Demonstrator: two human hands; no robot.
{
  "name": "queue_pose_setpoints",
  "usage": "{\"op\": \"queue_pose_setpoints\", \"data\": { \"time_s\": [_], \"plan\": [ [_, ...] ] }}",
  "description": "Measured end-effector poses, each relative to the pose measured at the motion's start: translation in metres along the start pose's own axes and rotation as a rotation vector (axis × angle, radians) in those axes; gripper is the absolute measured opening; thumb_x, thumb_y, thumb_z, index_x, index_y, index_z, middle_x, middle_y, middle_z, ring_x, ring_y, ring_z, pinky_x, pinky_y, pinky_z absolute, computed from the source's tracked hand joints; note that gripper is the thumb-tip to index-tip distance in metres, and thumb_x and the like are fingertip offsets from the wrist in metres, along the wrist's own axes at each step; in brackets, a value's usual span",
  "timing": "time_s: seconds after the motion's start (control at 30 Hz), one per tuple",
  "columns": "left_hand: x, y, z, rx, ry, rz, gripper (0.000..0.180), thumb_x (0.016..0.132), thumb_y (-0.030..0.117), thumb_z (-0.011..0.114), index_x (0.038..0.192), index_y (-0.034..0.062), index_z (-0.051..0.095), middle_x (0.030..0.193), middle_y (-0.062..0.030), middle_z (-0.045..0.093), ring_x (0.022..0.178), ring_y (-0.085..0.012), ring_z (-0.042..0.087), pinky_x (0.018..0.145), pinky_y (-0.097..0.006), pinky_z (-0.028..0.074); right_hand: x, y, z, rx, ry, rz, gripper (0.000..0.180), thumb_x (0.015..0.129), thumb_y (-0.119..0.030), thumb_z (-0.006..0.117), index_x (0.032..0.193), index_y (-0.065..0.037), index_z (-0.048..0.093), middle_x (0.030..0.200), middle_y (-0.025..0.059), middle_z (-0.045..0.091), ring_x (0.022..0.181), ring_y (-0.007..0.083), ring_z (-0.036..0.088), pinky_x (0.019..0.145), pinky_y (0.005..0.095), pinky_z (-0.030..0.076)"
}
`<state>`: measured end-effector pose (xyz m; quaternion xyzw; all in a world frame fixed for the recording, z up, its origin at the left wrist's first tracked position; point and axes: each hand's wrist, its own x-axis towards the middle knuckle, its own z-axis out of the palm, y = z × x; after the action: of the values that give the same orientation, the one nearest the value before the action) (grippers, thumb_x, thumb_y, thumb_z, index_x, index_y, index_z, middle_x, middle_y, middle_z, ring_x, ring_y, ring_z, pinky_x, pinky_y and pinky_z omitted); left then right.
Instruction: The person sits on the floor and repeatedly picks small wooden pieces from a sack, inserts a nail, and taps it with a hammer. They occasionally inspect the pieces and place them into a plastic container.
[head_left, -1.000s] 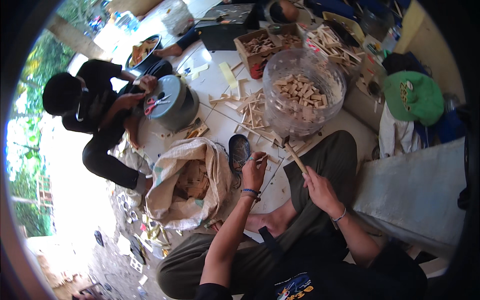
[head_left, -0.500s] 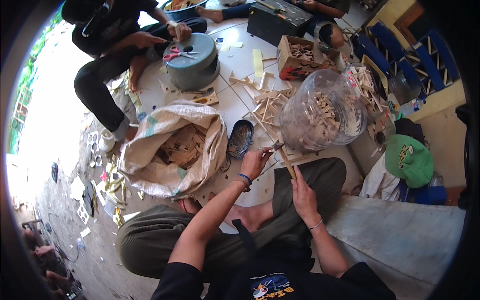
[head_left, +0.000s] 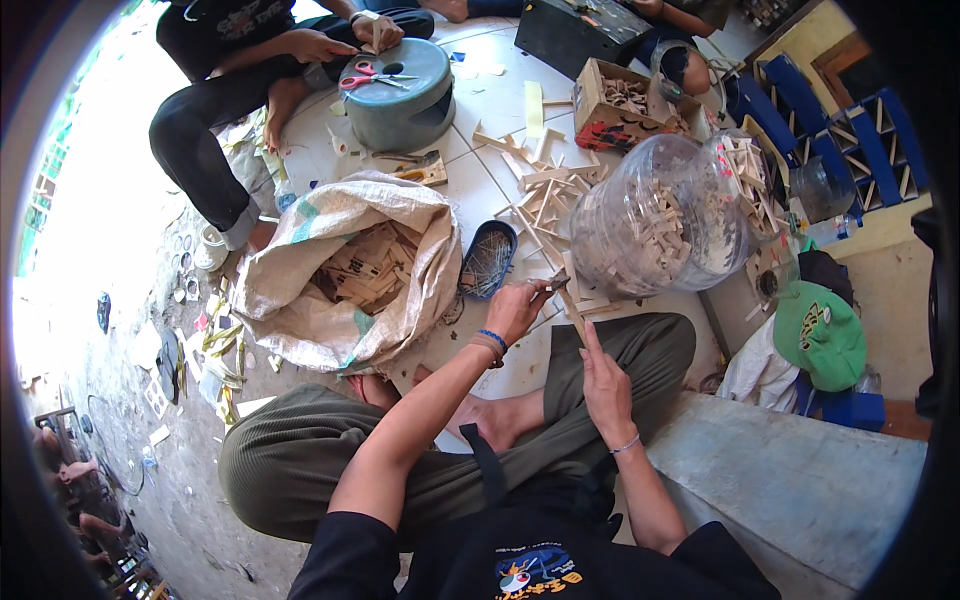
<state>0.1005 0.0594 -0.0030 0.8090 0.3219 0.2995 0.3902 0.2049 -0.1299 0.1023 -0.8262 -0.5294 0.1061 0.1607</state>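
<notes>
Right hand [head_left: 607,388], fingers around a wooden-handled hammer [head_left: 574,312], its head beside the left hand [head_left: 514,312], whatever grasp there unclear.

**Containers and wood on the floor [head_left: 476,190] before a seated person**

Left of centre, an open sack [head_left: 262,315] holds wooden pieces [head_left: 368,268]. Just right of it sits a small dish [head_left: 473,290] with nails [head_left: 488,255] inside. Farther right stands a large tub [head_left: 597,250] containing wooden blocks [head_left: 655,230]; wooden strips [head_left: 550,195] lie between dish and tub. Behind the sack is a round stool [head_left: 412,118], scissors [head_left: 368,76] on top. Behind the tub stands a cardboard box [head_left: 603,122]. Far right, a cap [head_left: 825,340] rests beside a cloth [head_left: 752,368].
</notes>
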Motion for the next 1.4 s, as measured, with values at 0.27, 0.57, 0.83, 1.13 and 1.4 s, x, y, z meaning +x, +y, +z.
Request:
{"op": "queue_pose_setpoints", "data": {
  "time_s": [0.27,0.57,0.83,1.13,1.4],
  "plan": [
    [-0.001,-0.002,0.001,-0.006,-0.014,-0.016,0.02,0.098,0.023,0.071,0.112,0.0103,0.075,0.087,-0.0203,0.073,0.082,-0.0403,0.07,0.072,-0.05,0.054,0.001,-0.005,-0.004,0.074,0.13,-0.036,0.061,0.106,-0.014,0.06,0.162,-0.027,0.042,0.086,0.0156,0.069,0.074,0.0399,0.068,0.062,0.0489,0.054],
    [0.001,0.0,0.0,0.002,-0.044,-0.037,0.02,0.098,0.024,0.071,0.113,0.0111,0.076,0.084,-0.0212,0.072,0.079,-0.0407,0.07,0.07,-0.049,0.054,-0.001,-0.002,-0.001,0.15,0.285,-0.07,0.059,0.107,-0.016,0.059,0.162,-0.026,0.042,0.091,0.0173,0.072,0.076,0.0402,0.07,0.064,0.0474,0.055],
    [0.004,0.003,-0.008,-0.078,-0.07,-0.056,0.028,0.097,0.027,0.074,0.116,0.0064,0.076,0.087,-0.0211,0.074,0.076,-0.0351,0.074,0.068,-0.043,0.056,-0.032,0.01,-0.02,0.176,0.046,0.224,0.052,0.107,-0.018,0.059,0.158,-0.018,0.048,0.091,0.0222,0.073,0.08,0.0416,0.071,0.07,0.0479,0.055],
    [0.057,0.025,-0.064,-0.538,-0.185,-0.162,0.028,0.103,0.023,0.073,0.117,-0.0006,0.073,0.095,-0.0013,0.077,0.087,-0.0044,0.067,0.076,-0.022,0.054,-0.161,0.022,-0.038,0.141,0.015,0.363,0.051,0.106,-0.029,0.062,0.147,-0.002,0.052,0.127,0.0251,0.063,0.115,0.0451,0.063,0.096,0.0502,0.05],
    [0.077,0.042,-0.085,-0.756,-0.037,-0.261,0.03,0.109,0.025,0.062,0.124,-0.0003,0.061,0.105,-0.0089,0.078,0.078,-0.0089,0.068,0.073,-0.023,0.055,-0.1,0.008,-0.036,0.112,0.169,0.158,0.039,0.1,-0.028,0.069,0.131,-0.005,0.064,0.118,0.0161,0.066,0.111,0.0356,0.064,0.096,0.0464,0.048]
  ]
}}
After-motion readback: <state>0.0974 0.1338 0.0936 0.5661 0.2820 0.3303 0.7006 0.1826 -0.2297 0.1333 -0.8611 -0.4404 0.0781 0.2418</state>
